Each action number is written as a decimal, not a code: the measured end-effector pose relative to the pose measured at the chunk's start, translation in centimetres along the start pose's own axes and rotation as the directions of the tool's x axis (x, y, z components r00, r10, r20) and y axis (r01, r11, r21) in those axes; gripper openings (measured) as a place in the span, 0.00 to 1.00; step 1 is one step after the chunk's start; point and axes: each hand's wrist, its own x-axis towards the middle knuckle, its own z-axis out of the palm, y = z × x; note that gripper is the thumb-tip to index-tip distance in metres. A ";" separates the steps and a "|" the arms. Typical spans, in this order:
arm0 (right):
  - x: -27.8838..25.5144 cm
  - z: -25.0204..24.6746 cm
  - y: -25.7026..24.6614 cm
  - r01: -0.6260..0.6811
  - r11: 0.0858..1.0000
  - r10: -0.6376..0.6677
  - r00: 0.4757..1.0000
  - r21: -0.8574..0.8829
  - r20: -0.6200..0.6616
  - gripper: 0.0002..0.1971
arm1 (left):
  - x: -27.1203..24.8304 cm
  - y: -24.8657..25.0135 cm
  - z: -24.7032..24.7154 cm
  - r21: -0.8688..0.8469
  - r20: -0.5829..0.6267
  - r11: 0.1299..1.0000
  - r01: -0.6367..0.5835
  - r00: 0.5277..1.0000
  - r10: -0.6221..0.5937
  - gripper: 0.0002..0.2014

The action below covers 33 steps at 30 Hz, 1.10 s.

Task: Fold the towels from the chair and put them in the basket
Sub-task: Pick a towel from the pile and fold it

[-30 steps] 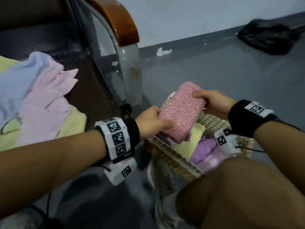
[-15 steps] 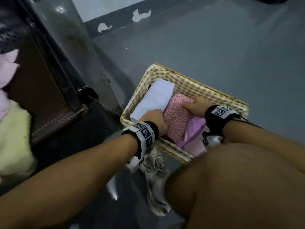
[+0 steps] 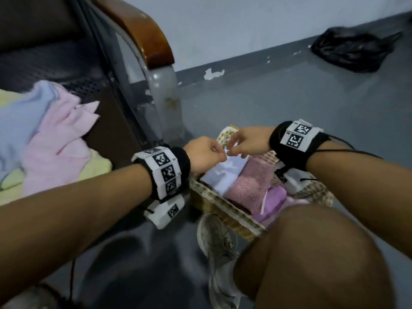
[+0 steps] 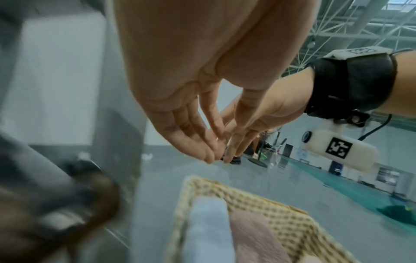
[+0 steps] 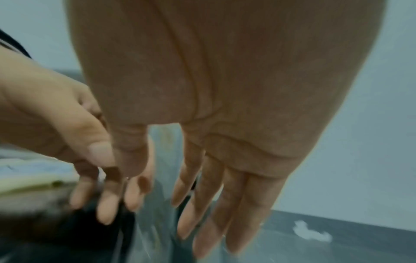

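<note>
So the pink towel [image 3: 249,186] is in the basket [image 3: 214,198] now, lying between the white towel [image 3: 225,172] at its 9 o'clock side and a purple one [image 3: 275,198] at about 4. Basket sits on the floor, just off the chair [image 3: 142,41] leg, roughly 5 o'clock from it.

Both my hands are empty and hovering right over the far end of the basket. Left hand [image 3: 204,152] and right hand [image 3: 247,141] are fingertip to fingertip, fingers loose and mostly straight, not gripping anything as far as the wrist views show. Neither seems to touch the towels below.

I'd say this one's done: folded, dropped in, let go. The step now is heading over for the next piece.

The pile [image 3: 44,139] on the chair seat at 9 o'clock from my hands has plenty left: a light blue one on top, pink under it, yellow at the bottom. Next move means swinging both hands left, picking just one layer off without dragging the others, then finding its corners to fold it.
</note>
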 end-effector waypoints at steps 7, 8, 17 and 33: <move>-0.2 -4.1 -18.2 0.357 0.934 -0.354 0.929 0.013 -0.111 0.10 | -10.1 -3.5 -14.6 0.037 -0.238 0.999 0.016 0.971 -0.007 0.01; 0.1 -3.9 -20.6 0.393 0.919 -0.388 0.915 0.028 -0.109 0.10 | -11.7 -4.5 -16.0 0.052 -0.284 0.998 0.042 0.958 -0.025 0.01; 4.5 1.8 -38.0 0.547 0.837 -0.544 0.836 0.028 -0.067 0.11 | -23.1 -17.1 -21.4 0.032 -0.459 0.935 0.354 0.836 -0.301 0.11; 14.4 8.6 -39.9 0.529 0.824 -0.519 0.849 -0.204 0.103 0.11 | -20.7 -31.7 -21.0 0.167 -0.497 0.643 0.747 0.627 -0.600 0.21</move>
